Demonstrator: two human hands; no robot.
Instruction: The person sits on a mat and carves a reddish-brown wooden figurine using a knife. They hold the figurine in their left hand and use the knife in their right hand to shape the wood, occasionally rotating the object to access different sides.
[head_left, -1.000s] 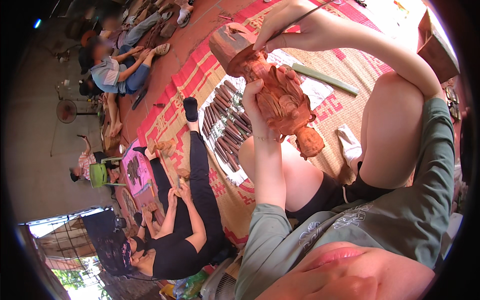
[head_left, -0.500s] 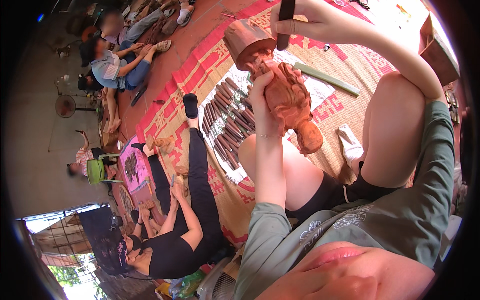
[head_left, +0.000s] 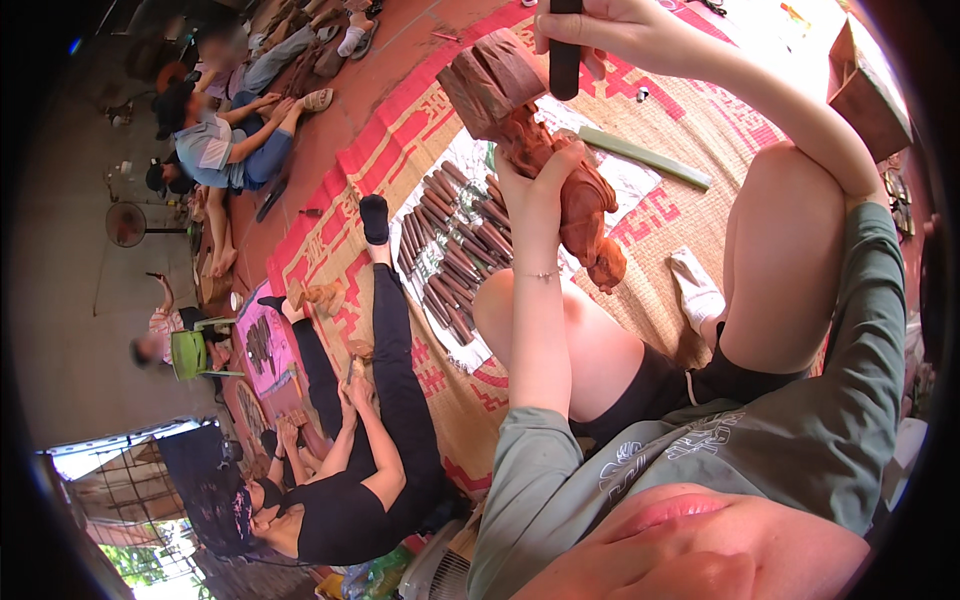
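My left hand is closed around the middle of a carved reddish-brown wooden figure. Its thick block base points up and to the left, and its rounded head end hangs lower right. Beside the base, my right hand is closed on a black bar-shaped thing held upright; its upper end runs out of view, so its kind is unclear. Below the figure, many brown rod-shaped handles lie in rows on a white cloth.
A long green bar lies past the figure on the red-and-tan woven mat. On the left, a person in black works on a pale wooden piece. Farther off are other seated people, a fan and a green chair. A wooden box stands far right.
The figure has turned in my left hand, showing another side of its base and body. The left hand's fingers now lie across it differently. The black bar has shifted slightly.
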